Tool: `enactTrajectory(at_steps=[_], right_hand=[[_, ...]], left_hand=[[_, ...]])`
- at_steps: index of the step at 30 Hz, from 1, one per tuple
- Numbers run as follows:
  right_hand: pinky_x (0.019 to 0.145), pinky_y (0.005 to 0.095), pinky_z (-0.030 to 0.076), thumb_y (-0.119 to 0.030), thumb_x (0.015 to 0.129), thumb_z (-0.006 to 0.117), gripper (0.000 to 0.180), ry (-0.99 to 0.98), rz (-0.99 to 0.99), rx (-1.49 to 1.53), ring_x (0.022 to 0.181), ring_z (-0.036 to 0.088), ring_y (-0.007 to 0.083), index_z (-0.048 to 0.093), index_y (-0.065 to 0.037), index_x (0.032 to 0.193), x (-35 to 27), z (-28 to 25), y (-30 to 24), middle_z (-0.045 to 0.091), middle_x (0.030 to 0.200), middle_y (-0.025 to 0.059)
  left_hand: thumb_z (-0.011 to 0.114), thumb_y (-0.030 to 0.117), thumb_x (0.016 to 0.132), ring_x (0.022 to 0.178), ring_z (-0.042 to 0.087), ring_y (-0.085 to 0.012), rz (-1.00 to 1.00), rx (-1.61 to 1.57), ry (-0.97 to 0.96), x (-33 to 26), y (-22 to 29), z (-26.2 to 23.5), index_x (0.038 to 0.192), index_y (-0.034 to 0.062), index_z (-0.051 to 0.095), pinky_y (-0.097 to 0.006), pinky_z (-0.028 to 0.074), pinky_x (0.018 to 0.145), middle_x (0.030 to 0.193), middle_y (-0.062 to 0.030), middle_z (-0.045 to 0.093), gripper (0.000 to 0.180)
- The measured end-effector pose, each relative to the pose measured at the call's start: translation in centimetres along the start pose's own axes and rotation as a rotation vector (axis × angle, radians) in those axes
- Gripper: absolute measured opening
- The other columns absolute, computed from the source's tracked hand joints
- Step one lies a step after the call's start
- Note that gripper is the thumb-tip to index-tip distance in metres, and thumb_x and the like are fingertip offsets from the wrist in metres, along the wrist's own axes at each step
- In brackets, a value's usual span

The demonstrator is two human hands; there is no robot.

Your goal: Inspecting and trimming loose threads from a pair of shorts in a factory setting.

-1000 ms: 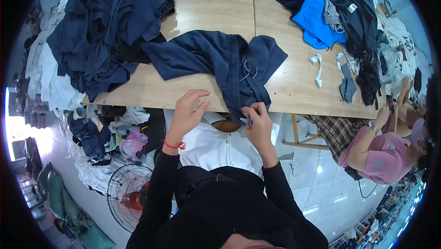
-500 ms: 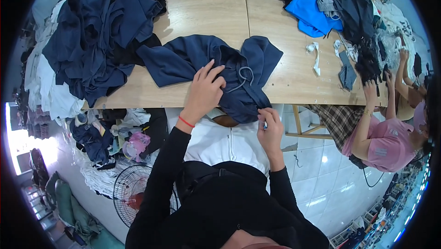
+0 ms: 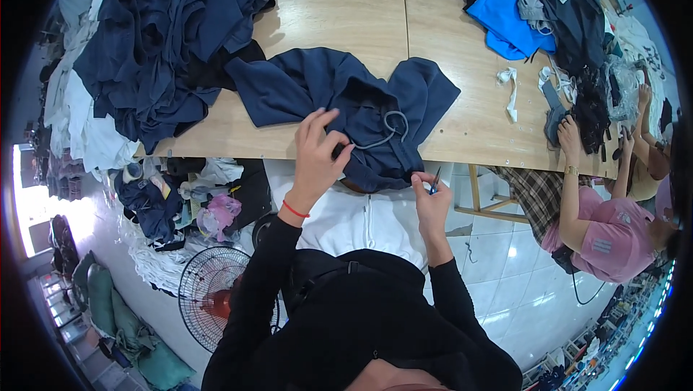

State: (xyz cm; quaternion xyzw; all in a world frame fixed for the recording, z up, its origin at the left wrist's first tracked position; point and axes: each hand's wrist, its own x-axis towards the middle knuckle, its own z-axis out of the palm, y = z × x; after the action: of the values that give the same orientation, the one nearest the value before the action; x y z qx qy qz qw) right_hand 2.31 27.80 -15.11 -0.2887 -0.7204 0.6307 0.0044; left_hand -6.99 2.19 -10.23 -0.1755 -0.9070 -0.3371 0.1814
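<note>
Navy shorts lie crumpled at the table's near edge, the waistband hanging partly over it toward me. A grey drawstring curves out of the waistband in a loop. My left hand rests over the left part of the waistband, thumb and a finger pinched on the cord's end, other fingers stretched. In my right hand are small thread snips with some blue on them, the pointed tip sticking up. Its thumb and fingertip touch the waistband's right edge; most of the snips is hidden in the palm.
Dark navy garments heap up at the table's left. Blue cloth and dark clothes lie at the far right, near white scraps. A co-worker in pink reaches onto the table's right end. A fan stands low at left.
My left hand has come down and left off the shorts' opening, now pinching the drawstring end. My right hand has turned, bringing the snips' tip upward. The co-worker's hand has shifted on grey cloth.
</note>
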Motion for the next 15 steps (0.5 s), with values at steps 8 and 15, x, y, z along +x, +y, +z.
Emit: enactTrajectory(at_steps=[8, 15], right_hand=[[0.066, 0.0209, 0.043, -0.004, 0.096, 0.078, 0.008, -0.008, -0.154, -0.048, 0.082, 0.059, 0.0052, 0.077, 0.004, 0.098, 0.3, -0.2, -0.8, 0.078, 0.106, 0.0053], [0.069, 0.0265, 0.052, -0.014, 0.097, 0.080, 0.019, 0.142, -0.311, -0.067, 0.073, 0.065, 0.0098, 0.079, 0.002, 0.107, 5.4, -0.4, -2.3, 0.078, 0.095, 0.0049]], left_hand=[[0.083, 0.009, 0.084, 0.138, 0.056, -0.0377, 0.231, -0.052, -0.237, 3.3, 3.2, 4.3, 0.115, 0.0089, 0.072, -0.051, 0.043, 0.117, 0.147, -0.0146, 0.061, 0.033], [0.082, 0.016, 0.086, 0.149, 0.049, -0.0357, 0.216, -0.181, -0.311, 2.0, -0.2, 6.7, 0.110, 0.0083, 0.070, -0.050, 0.036, 0.124, 0.158, -0.0179, 0.054, 0.028]])
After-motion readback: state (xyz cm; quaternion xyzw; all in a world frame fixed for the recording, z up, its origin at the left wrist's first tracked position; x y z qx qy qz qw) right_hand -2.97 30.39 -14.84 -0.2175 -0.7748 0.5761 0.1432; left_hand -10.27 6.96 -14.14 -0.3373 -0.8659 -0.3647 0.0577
